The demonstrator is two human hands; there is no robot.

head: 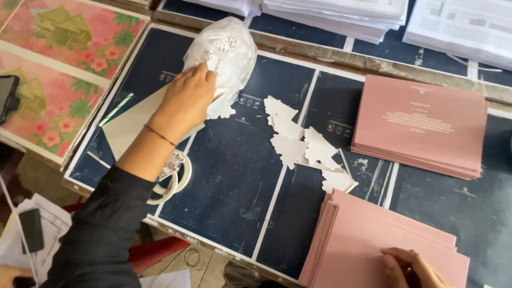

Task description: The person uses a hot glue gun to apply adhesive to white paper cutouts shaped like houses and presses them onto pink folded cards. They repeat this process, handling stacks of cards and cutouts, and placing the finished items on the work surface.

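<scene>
My left hand (185, 101) reaches forward into a white plastic bag (229, 53) of white paper cut-outs, fingers closed on the cut-outs at its mouth. A thin bracelet circles that wrist, above a dark sleeve. My right hand (408, 268) rests at the bottom right on a fanned stack of pink cards (368, 240), fingers curled on the top card. Several white tree-shaped cut-outs (301, 141) lie scattered on the dark blue work surface (234, 176) between the two hands.
A second pink card stack (421, 125) lies right. Piles of white printed sheets (341, 13) line the far edge. Pink floral prints (58, 58) lie left, next to a tape roll (173, 178), a grey card (125, 125) and a green striped straw (116, 110).
</scene>
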